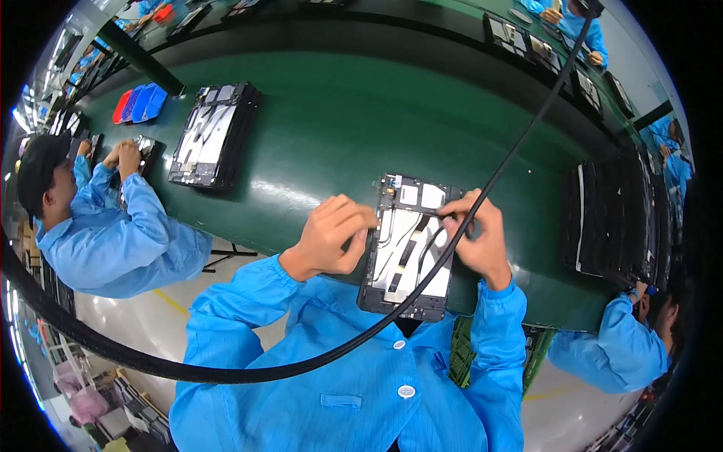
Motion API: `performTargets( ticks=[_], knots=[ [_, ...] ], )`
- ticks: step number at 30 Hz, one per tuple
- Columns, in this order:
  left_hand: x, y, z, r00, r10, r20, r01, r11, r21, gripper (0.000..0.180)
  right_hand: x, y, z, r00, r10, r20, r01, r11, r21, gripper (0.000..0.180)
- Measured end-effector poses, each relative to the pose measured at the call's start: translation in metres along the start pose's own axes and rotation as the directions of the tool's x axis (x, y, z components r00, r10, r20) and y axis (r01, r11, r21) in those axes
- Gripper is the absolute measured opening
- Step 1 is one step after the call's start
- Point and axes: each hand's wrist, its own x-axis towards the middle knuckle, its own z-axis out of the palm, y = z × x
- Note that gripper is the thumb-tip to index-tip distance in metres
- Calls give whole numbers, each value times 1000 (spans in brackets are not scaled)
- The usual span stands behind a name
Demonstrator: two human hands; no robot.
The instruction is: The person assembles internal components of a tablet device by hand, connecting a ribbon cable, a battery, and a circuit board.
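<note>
An opened tablet lies in front of me at the bench's near edge, its dark frame around a silvery panel crossed by black cables. Curled beside its left edge, my left hand has its fingertips near the cable there; whether anything is between them is too small to tell. My right hand reaches over the upper right part of the tablet, index finger and thumb closed near a dark strip. What those fingers hold is hidden. A thick black cable hangs across the view, passing in front of my right hand and the tablet.
On the green bench, a stack of opened tablets stands left, beside blue and red bins. Dark stacked tablets stand right. Co-workers in blue sit at left and right. Behind runs a raised dark ledge.
</note>
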Motion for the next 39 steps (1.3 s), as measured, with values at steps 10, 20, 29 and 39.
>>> performTargets(
  ticks=[10,20,29,39],
  knots=[
    [-43,1,12,990,139,31,-139,990,-12,27,25,-29,61,890,-238,389,286,956,-70,14],
    [-50,-3,4,970,241,40,-241,970,-14,31,37,-44,65,781,-237,578,436,869,-232,15],
    [-47,-16,-6,823,519,233,-538,842,26,41,20,-54,56,824,-250,508,507,724,-467,16],
    [-34,-31,4,741,624,246,-628,775,-75,36,15,-36,67,878,-303,371,466,719,-515,15]
  ],
)
